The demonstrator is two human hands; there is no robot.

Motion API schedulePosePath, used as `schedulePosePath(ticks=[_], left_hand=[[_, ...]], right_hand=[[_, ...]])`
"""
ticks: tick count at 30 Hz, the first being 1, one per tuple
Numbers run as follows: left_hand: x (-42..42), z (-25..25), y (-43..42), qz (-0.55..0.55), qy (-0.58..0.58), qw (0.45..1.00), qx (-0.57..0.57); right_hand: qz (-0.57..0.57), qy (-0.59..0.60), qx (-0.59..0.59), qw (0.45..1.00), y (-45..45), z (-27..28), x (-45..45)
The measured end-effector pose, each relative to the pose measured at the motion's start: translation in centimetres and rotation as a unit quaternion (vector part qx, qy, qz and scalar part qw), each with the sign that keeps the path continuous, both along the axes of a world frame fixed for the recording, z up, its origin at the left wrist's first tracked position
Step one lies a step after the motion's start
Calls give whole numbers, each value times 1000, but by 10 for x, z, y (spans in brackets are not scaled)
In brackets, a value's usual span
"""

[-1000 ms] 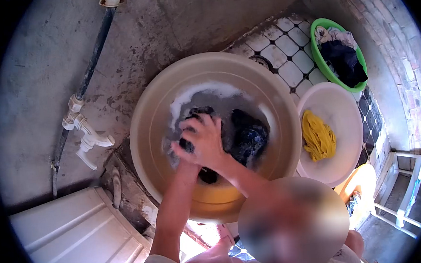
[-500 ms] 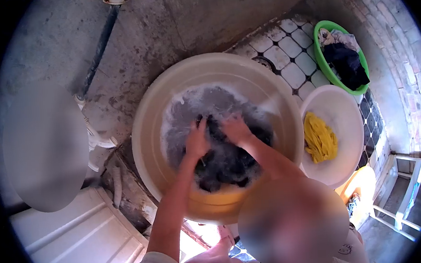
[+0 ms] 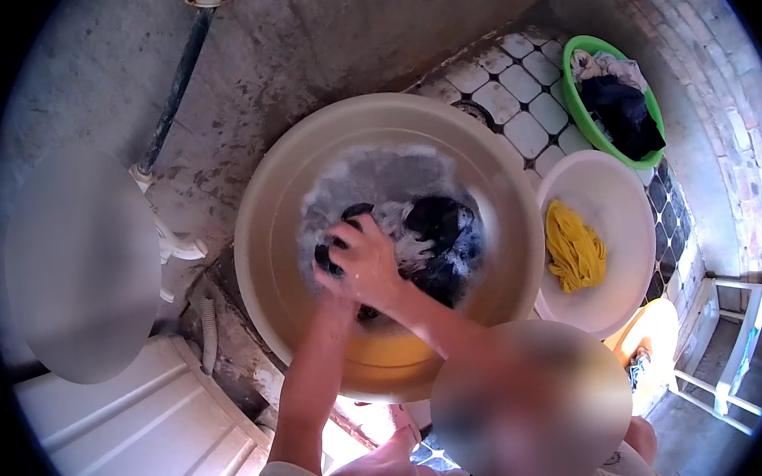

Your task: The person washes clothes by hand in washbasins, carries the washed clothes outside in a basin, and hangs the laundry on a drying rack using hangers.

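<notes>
My right hand (image 3: 368, 261) is closed around dark wet cloth (image 3: 346, 233), its bunched folds showing between the fingers. My left hand (image 3: 331, 285) is pressed against it from below and the left, mostly hidden behind the right, and the same cloth bulges out beside it. Both hands are over the left part of a big beige tub (image 3: 265, 201). Greyish, foamy water (image 3: 364, 182) fills the bottom of the tub. More dark cloth (image 3: 441, 225) lies in the water to the right of my hands, with suds on it.
Right of the tub, a pale pink basin (image 3: 629, 223) holds a yellow cloth (image 3: 576, 245). Beyond it stands a green basin (image 3: 575, 108) with dark and light clothes. A white panelled surface (image 3: 122, 420) is at lower left. A white metal frame (image 3: 737, 356) stands at lower right.
My hands were apart in the water; now they are together further left, gripping bunched dark cloth. The remaining dark cloth sits to the right.
</notes>
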State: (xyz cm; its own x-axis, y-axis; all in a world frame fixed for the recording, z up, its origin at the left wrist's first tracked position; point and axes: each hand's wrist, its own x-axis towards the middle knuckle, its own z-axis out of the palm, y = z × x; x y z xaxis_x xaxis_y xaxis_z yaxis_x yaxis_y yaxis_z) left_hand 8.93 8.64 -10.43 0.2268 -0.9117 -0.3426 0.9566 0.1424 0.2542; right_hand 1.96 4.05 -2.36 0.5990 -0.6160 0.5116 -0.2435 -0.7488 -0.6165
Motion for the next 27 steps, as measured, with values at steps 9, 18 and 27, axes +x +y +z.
schedulePosePath(ticks=[9, 18, 27], left_hand=[[28, 65, -27, -114, -483, 774, 395], [21, -34, -19, -153, -649, 671, 323], [-10, 4, -7, -60, -181, 970, -147]], right_hand=[[-125, 232, 96, 960, -100, -79, -22], [-115, 329, 283, 893, -72, -160, -48], [-11, 55, 68, 996, 10, 11, -18]])
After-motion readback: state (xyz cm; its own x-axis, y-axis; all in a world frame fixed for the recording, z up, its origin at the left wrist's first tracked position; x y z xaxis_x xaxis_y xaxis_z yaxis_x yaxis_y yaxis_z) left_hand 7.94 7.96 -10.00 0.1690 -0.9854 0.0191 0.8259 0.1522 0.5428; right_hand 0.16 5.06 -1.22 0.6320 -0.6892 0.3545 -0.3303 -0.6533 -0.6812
